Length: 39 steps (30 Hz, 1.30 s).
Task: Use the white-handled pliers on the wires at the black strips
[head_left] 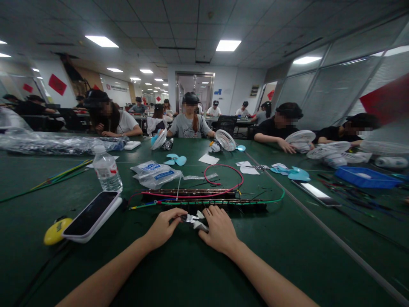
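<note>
My right hand point(220, 228) is closed around the pale grey handles of small pliers point(200, 226), whose silver head points left. The thumb and forefinger of my left hand point(164, 228) pinch together right at that head, on a small dark piece too small to name. Just beyond both hands lie two long dark strips point(236, 207) with copper-coloured rods. A green wire point(277, 199) and a red wire point(234, 187) run along them and loop out. A white cable tie point(178, 187) stands up from the strips.
To the left are a phone point(92, 215) on a white case, a yellow tape measure-like object point(57, 231) and a water bottle point(107, 170). Plastic bags point(156, 174), blue fan blades point(175, 159) and a blue tray point(367, 177) lie farther off. Several co-workers sit around the table.
</note>
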### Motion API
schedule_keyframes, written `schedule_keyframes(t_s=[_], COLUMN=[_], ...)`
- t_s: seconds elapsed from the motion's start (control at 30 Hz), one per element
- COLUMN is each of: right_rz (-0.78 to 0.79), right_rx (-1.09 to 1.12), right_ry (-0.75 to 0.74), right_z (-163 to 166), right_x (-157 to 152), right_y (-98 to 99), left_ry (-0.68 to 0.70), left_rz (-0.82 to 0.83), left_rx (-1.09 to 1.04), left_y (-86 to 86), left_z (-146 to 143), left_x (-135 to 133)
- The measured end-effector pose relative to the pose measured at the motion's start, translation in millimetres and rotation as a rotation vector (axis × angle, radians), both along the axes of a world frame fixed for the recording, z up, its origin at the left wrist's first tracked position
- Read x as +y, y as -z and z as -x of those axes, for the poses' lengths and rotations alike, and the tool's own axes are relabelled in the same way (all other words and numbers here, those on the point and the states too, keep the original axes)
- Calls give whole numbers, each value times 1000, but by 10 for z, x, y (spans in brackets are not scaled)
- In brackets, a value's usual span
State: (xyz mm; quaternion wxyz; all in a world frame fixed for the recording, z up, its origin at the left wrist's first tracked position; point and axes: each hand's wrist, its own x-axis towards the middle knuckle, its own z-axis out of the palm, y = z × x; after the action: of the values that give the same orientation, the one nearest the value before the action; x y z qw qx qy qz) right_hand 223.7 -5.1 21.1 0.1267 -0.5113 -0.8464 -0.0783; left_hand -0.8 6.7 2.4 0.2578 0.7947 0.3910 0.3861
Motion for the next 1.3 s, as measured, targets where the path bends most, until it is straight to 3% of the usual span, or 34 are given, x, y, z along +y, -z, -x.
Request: schedule_keyframes(t_s=[1.3], right_rz=[22], right_rx=[-12], right_ry=[-22], right_z=[-4], right_x=[15], right_y=[-8], left_ry=[22], left_rz=[111], left_rx=[-78], left_y=[-3], left_z=[-14], left_x=[6])
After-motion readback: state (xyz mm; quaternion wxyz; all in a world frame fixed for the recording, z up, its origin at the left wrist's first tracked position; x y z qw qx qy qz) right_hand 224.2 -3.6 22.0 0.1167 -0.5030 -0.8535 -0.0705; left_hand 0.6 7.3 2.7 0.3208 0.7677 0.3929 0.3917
